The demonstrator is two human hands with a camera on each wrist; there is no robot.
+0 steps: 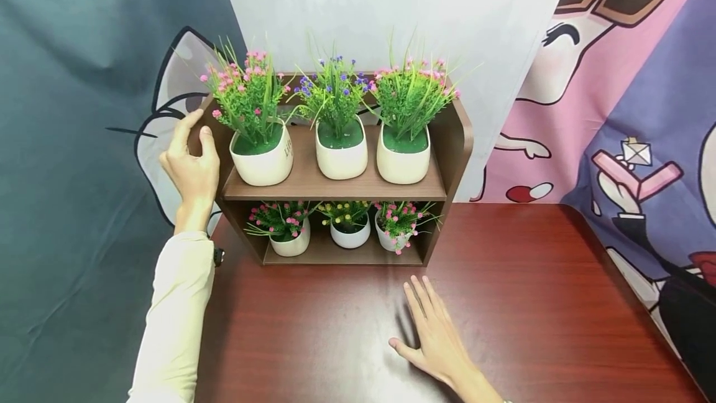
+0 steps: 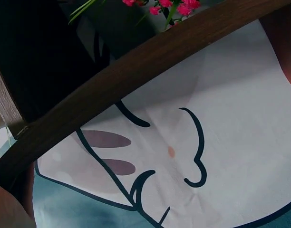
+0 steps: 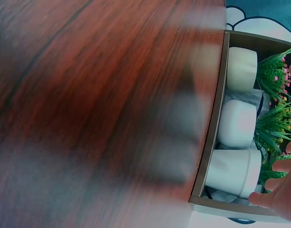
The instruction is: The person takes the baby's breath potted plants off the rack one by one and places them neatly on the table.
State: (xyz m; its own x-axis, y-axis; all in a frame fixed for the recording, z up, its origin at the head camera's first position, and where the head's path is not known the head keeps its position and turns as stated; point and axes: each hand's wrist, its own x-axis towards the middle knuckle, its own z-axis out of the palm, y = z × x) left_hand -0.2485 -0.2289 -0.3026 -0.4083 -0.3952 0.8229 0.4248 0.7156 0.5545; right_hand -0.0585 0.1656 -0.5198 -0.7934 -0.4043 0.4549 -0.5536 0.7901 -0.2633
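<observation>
A brown two-tier shelf (image 1: 450, 142) stands at the back of the red-brown table (image 1: 531, 303), three flowerpots (image 1: 342, 151) on each tier. The left hand (image 1: 190, 163) grips its left side panel. The right hand (image 1: 433, 334) rests on the table before it, fingers straight.

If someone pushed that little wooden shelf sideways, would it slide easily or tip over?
The shelf would probably slide, since the table looks smooth and glossy. It seems stiff but top-loaded: the bigger pots stand on the upper level, so a high push may tip it. The left hand holds its side.
</observation>
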